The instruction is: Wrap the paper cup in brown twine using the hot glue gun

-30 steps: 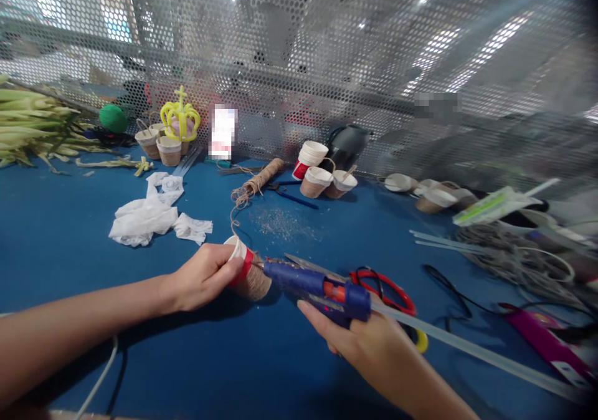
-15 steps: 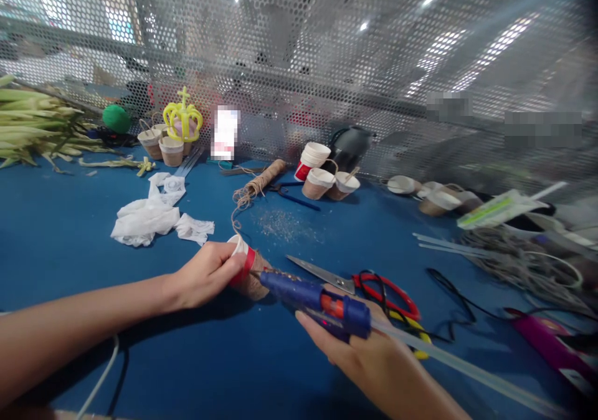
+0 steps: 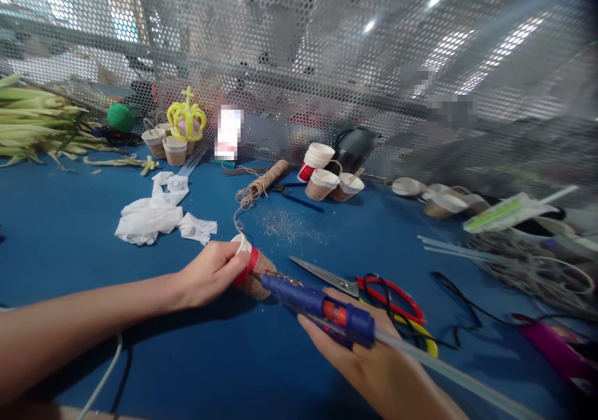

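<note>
My left hand (image 3: 212, 273) is closed round the white rim of a red paper cup (image 3: 242, 269), which lies tilted with its lower part wrapped in brown twine. A strand runs from the cup to a roll of twine (image 3: 267, 180) farther back. In my right hand (image 3: 359, 351) is a blue hot glue gun (image 3: 317, 305), with a long clear glue stick (image 3: 448, 376) coming out of its rear. The gun's nozzle points at the twine wrapping and is at or very near it. Part of my right fingers is hidden behind the gun.
Scissors (image 3: 327, 275) with red and yellow handles lie beside the gun. Crumpled white tissue (image 3: 152, 217) is on the left. Twine-wrapped cups (image 3: 321, 184) and pliers (image 3: 299, 197) stand or lie at the back. Clear glue sticks (image 3: 458, 250) and tangled cord (image 3: 537, 267) are on the right.
The whole view has shifted slightly, so things sit a little farther right. Both hands keep their hold, and the glue gun stays at the cup's twine.
</note>
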The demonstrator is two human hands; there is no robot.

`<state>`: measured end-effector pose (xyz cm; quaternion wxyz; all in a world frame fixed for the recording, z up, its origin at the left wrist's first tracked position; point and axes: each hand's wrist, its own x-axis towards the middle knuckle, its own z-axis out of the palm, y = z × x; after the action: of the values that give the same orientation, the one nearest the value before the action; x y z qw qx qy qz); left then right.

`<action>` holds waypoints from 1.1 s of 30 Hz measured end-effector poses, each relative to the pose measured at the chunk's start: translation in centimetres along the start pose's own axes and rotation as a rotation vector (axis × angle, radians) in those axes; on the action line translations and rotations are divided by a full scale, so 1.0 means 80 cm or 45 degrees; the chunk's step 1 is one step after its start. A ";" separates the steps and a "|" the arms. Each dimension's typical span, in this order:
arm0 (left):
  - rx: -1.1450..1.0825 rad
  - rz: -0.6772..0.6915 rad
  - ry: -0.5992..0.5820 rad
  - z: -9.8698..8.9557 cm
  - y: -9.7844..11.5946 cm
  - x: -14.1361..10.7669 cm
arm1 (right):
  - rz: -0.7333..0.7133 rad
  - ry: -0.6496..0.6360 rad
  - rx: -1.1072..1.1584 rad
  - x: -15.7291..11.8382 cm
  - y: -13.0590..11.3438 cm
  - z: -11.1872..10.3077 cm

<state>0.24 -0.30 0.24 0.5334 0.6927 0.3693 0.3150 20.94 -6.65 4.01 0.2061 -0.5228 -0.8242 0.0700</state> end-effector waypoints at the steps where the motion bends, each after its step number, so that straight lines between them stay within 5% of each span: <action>1: -0.005 0.002 -0.002 0.000 0.000 0.000 | 0.000 0.005 -0.003 0.000 0.000 0.001; 18: 0.126 -0.069 0.126 0.001 0.001 0.001 | -0.020 -0.088 -0.041 -0.003 -0.001 0.001; 33: 0.185 -0.006 0.077 -0.001 -0.006 -0.002 | 0.048 0.051 0.019 0.003 0.008 0.005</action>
<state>0.03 -0.32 -0.18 0.4712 0.7190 0.4085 0.3069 21.20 -6.13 3.54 0.2253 -0.5381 -0.8093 0.0694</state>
